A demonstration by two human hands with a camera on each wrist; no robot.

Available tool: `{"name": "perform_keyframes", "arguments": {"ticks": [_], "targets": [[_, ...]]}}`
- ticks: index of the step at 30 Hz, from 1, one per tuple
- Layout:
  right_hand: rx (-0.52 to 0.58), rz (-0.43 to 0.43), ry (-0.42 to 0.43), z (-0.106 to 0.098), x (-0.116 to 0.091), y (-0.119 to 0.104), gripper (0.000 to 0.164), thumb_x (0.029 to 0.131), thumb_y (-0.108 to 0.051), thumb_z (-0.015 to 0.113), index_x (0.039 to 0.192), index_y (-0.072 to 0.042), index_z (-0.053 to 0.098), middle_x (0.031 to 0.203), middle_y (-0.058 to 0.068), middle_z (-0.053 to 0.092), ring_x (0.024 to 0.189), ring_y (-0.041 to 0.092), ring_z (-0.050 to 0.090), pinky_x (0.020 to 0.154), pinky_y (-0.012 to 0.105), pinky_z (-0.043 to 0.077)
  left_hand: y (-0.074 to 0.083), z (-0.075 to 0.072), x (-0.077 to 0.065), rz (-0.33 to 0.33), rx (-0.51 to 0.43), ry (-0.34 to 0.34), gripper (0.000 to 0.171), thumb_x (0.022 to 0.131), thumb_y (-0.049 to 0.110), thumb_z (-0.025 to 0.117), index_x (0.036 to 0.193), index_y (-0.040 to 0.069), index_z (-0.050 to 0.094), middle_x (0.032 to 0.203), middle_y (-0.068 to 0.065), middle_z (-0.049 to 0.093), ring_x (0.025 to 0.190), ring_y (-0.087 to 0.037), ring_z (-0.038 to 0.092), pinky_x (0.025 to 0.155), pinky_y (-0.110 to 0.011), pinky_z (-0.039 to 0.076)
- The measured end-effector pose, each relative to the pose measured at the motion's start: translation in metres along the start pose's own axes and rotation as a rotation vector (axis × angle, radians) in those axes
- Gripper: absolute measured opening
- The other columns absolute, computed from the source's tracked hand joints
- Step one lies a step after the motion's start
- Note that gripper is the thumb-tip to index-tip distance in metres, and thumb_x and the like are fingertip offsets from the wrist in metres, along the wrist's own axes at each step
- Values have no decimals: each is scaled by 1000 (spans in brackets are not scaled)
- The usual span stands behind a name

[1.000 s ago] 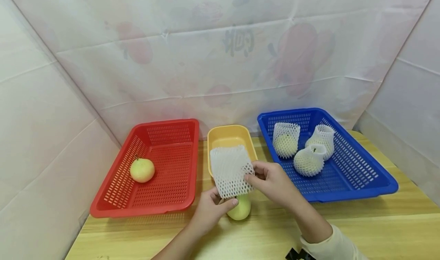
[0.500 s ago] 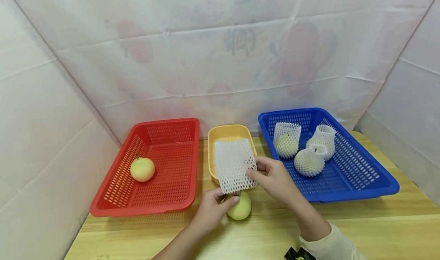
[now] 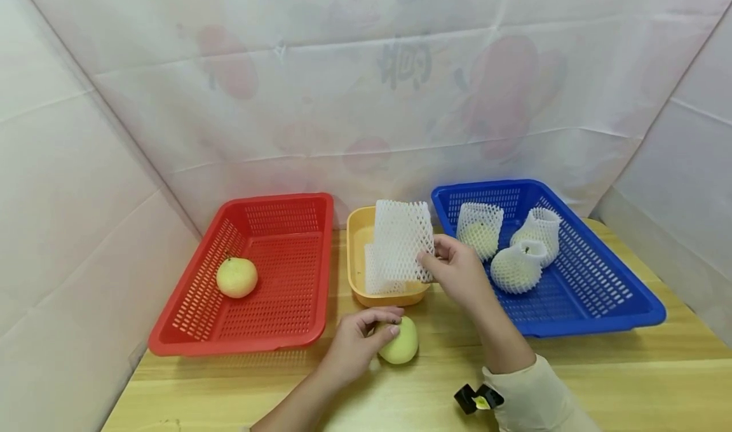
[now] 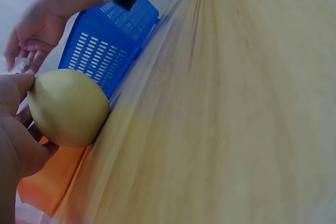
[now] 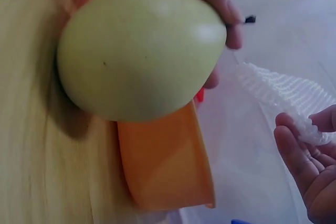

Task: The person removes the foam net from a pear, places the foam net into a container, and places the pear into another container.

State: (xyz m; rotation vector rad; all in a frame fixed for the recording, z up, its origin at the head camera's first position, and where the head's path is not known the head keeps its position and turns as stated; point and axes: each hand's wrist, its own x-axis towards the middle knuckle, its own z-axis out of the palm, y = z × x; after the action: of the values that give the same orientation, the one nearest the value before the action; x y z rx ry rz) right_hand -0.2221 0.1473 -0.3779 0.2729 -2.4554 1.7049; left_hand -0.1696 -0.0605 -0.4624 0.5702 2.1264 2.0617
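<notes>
My left hand (image 3: 354,343) holds a pale green pear (image 3: 402,346) on the wooden table, its thumb and fingertips by the stem at the top. The left wrist view has this pear (image 4: 68,108) close up, with fingers around its near side. A white foam net sleeve (image 3: 401,238) hangs flat above the yellow tray (image 3: 356,241), pinched at its lower right edge between the thumb and fingers of my right hand (image 3: 457,270). In the right wrist view the foam net (image 5: 289,95) tilts away from the pear, apart from it. Another foam net (image 3: 377,279) lies inside the tray.
At left, a red basket (image 3: 323,292) contains one bare pear (image 3: 237,278). To the right stands a blue basket (image 3: 589,327) with several pears in foam nets (image 3: 516,270). A pale printed cloth (image 3: 366,89) closes off the back.
My right hand has raised the foam net up and away from the pear, uncovering the net in the tray. The left hand stays at the pear, its fingers lifted slightly.
</notes>
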Motion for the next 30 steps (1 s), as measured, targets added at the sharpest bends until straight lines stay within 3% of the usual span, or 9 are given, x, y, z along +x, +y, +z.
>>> {"name": "perform_keyframes", "arguments": {"ticks": [2,5,12,20,30], "targets": [[30,19,8,3,5,0,22,93,-13,65,113,-3,67,86,12,71,60,9,59,54,25,55,1,0,0,-3,-3,2,17,91,12,70,105,2,71,125,-19,66,122,-21,61,106,-24,44],[70,34,11,11,9,-2,24,93,-11,64,115,-1,66,95,18,73,72,16,68,62,32,61,2,-1,0,-13,-3,9,17,90,11,70,105,2,71,125,-19,66,122,-21,61,106,-23,43],[81,114,-10,33,19,2,28,93,-13,62,119,-2,65,94,17,73,71,20,70,62,36,61,0,-1,2,-15,10,4,17,90,13,71,105,4,72,125,-16,66,122,-21,60,106,-22,43],[71,227,-59,43,31,21,37,92,-12,64,126,3,60,105,23,71,70,22,72,61,37,61,1,2,2,-14,-4,14,17,89,12,71,104,4,72,124,-18,66,121,-19,61,105,-22,44],[59,285,-126,56,43,32,42,89,-12,66,128,3,58,109,23,70,71,21,71,62,36,61,-1,2,2,-3,23,16,15,89,14,71,103,8,73,124,-14,67,120,-14,61,105,-23,45]]}}
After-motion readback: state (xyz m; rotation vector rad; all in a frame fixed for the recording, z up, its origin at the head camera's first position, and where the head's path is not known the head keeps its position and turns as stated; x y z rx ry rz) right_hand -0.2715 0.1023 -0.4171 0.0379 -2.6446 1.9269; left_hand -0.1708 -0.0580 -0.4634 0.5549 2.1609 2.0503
